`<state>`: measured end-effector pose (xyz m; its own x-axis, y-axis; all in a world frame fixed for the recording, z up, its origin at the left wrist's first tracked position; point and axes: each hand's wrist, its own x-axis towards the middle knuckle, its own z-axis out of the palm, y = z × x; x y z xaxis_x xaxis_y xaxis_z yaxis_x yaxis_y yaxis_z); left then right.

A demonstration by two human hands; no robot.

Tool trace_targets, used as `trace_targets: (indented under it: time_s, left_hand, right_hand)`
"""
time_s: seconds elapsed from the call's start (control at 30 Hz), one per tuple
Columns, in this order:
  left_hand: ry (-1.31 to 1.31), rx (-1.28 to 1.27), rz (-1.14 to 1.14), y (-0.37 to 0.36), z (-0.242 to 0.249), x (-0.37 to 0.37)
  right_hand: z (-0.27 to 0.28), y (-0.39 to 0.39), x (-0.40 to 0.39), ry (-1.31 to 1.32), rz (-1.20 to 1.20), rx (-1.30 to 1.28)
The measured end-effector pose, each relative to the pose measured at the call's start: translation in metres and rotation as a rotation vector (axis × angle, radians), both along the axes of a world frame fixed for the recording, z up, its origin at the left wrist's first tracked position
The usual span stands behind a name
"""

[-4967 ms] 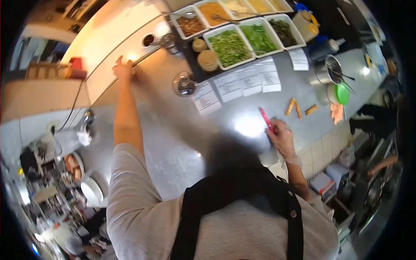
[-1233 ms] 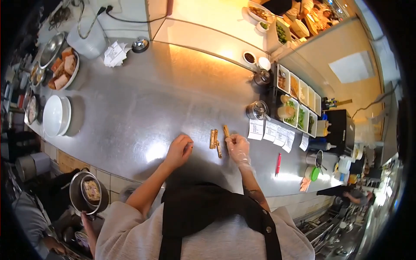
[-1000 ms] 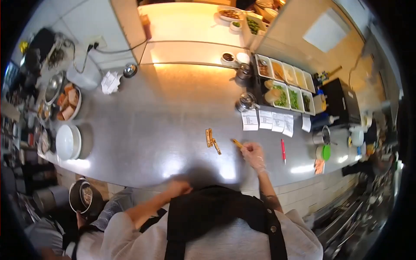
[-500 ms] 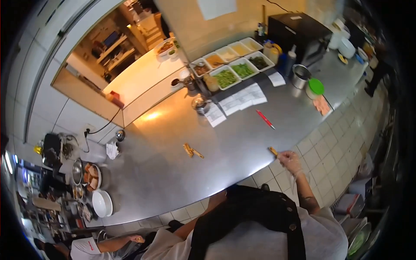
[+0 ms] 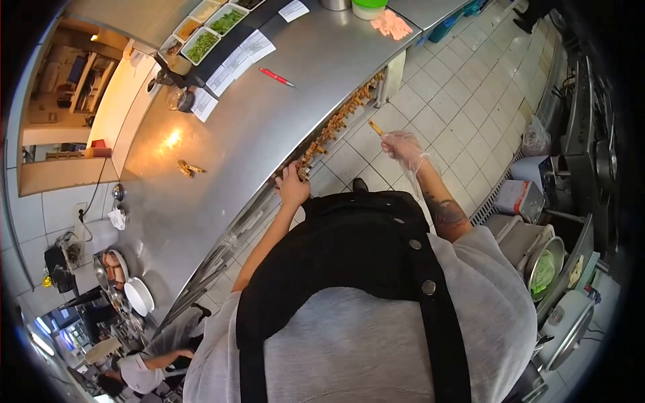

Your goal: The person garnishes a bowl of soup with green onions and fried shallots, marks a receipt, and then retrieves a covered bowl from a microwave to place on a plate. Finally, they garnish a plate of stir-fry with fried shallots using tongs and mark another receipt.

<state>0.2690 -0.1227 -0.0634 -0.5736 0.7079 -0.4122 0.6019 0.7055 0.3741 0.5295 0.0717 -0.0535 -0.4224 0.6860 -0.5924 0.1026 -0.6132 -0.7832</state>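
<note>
In the head view, the right hand (image 5: 401, 146), in a clear loose glove, has moved from the counter's edge to out over the tiled floor (image 5: 430, 111), toward two o'clock. Its thumb and fingers pinch a slim golden-brown piece (image 5: 376, 127), shaped like a clothespin, pointing toward eleven. The bare left hand (image 5: 292, 187) has come into sight near ten o'clock, fingers curled at the near end of a dense row of similar brown pieces (image 5: 342, 115); whether it grips one, it is impossible to tell. That row, newly visible, runs along the front edge of the steel counter (image 5: 222, 161) toward one.

A small loose cluster of brown pieces (image 5: 189, 168) stays on the counter between nine and ten, the counter's edge between it and the right hand. The red pen (image 5: 277, 77) and white printed slips (image 5: 238, 64) remain at eleven. A co-worker (image 5: 144, 373) bends between seven and eight.
</note>
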Motion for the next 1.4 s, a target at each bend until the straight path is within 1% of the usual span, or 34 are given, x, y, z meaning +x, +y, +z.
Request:
trace_targets:
  time_s: [0.27, 0.4, 0.47, 0.53, 0.6, 0.63, 0.7, 0.73, 0.77, 0.8, 0.83, 0.87, 0.9, 0.93, 1.0, 1.03, 1.13, 1.17, 1.27, 1.3, 1.4]
  left_hand:
    - [0.003, 0.002, 0.04, -0.005, 0.004, 0.004]
    - [0.005, -0.022, 0.036, -0.002, 0.002, 0.001]
    - [0.004, -0.05, 0.037, -0.004, 0.001, 0.004]
    - [0.067, -0.076, 0.007, 0.002, 0.003, 0.002]
    - [0.105, -0.091, -0.016, 0.009, 0.001, -0.004]
    - [0.169, -0.147, -0.031, 0.015, -0.003, -0.007]
    - [0.297, -0.257, -0.065, 0.029, -0.014, -0.011]
    - [0.297, -0.257, -0.076, 0.039, -0.015, -0.01]
    - [0.228, -0.216, -0.108, 0.052, -0.012, -0.008]
    - [0.157, -0.176, -0.141, 0.067, -0.01, -0.004]
    - [0.083, -0.138, -0.173, 0.08, -0.013, 0.001]
    - [0.137, -0.021, -0.216, 0.095, -0.024, 0.007]
    - [0.187, 0.096, -0.258, 0.111, -0.031, 0.014]
    - [0.176, 0.094, -0.27, 0.128, -0.036, 0.02]
    - [0.133, 0.062, -0.261, 0.162, -0.028, 0.033]
    - [0.122, 0.062, -0.264, 0.171, -0.03, 0.036]
    - [-0.087, 0.01, -0.109, 0.182, -0.041, 0.036]
    - [-0.088, 0.005, -0.103, 0.18, -0.045, 0.034]
    - [-0.355, 0.159, -0.156, 0.166, -0.06, 0.023]
    - [-0.351, 0.157, -0.151, 0.161, -0.062, 0.022]
    - [-0.809, 0.401, -0.05, 0.15, -0.062, 0.017]
  right_hand:
    - [-0.024, 0.008, 0.011, -0.018, 0.08, 0.019]
    - [-0.051, 0.025, 0.015, -0.058, 0.13, 0.098]
    - [-0.063, 0.034, 0.015, -0.13, 0.209, 0.15]
    - [-0.069, 0.034, 0.018, -0.158, 0.246, 0.176]
    - [-0.041, 0.021, 0.027, -0.424, 0.408, 0.709]
    - [-0.026, 0.017, 0.031, -0.562, 0.482, 0.976]
    - [-0.007, 0.023, 0.055, -0.511, 0.983, 1.038]
    - [0.023, 0.019, 0.061, -0.448, 1.076, 0.827]
    - [0.055, 0.014, 0.066, -0.381, 1.157, 0.613]
    - [0.072, 0.008, 0.069, -0.385, 1.146, 0.606]
    - [0.085, 0.002, 0.072, -0.207, 1.125, 0.45]
    - [0.09, -0.005, 0.075, -0.031, 1.093, 0.294]
    - [0.086, -0.012, 0.078, -0.038, 1.081, 0.285]
    - [0.076, -0.019, 0.081, -0.05, 1.0, 0.211]
    - [0.062, -0.033, 0.088, -0.076, 0.843, 0.07]
    - [0.06, -0.04, 0.091, -0.085, 0.84, 0.063]
    - [0.062, -0.069, 0.093, -0.056, 0.505, -0.019]
    - [0.06, -0.073, 0.094, -0.056, 0.51, -0.024]
    - [0.051, -0.083, 0.093, 0.021, 0.346, -0.129]
    - [0.049, -0.085, 0.091, 0.025, 0.352, -0.131]
    - [0.045, -0.085, 0.082, -0.068, 0.688, -0.017]
